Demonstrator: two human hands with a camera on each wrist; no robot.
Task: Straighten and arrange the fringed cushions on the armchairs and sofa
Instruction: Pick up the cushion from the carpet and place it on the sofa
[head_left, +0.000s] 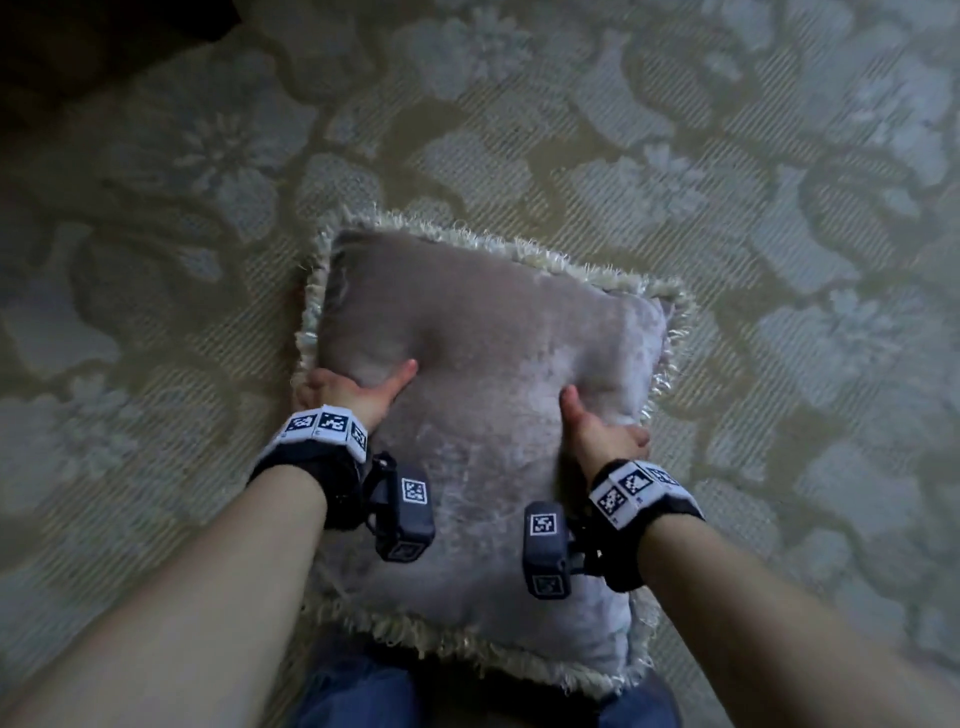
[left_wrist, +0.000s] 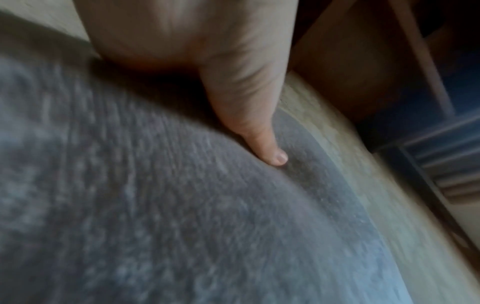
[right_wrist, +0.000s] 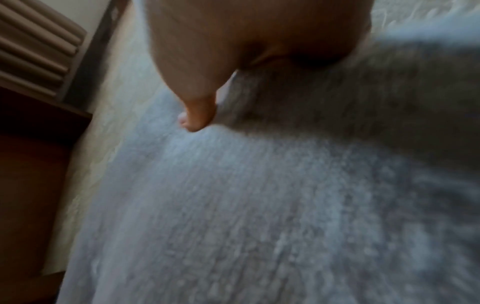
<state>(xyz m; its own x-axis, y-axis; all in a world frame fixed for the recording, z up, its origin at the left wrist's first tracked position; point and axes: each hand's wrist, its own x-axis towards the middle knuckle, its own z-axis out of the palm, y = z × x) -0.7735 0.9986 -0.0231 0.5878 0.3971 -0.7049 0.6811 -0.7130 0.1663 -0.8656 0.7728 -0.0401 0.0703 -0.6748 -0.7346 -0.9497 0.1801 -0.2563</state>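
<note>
A square grey velvet cushion (head_left: 483, 415) with a pale fringe is held up in front of me, above a floral carpet. My left hand (head_left: 353, 389) grips its left side, thumb pressed into the top face and fingers hidden underneath. My right hand (head_left: 602, 426) grips the right side the same way. In the left wrist view the thumb (left_wrist: 265, 144) dents the cushion's velvet (left_wrist: 155, 205). In the right wrist view the other thumb (right_wrist: 197, 115) lies on the same fabric (right_wrist: 259, 205). Both wrist views are blurred.
A beige carpet (head_left: 727, 182) with pale blue flowers fills the floor. Dark furniture sits at the upper left corner (head_left: 78, 41). My jeans-clad legs (head_left: 353, 691) show below the cushion. Brown wooden furniture (right_wrist: 28, 185) and a ribbed panel (right_wrist: 36, 45) appear in the right wrist view.
</note>
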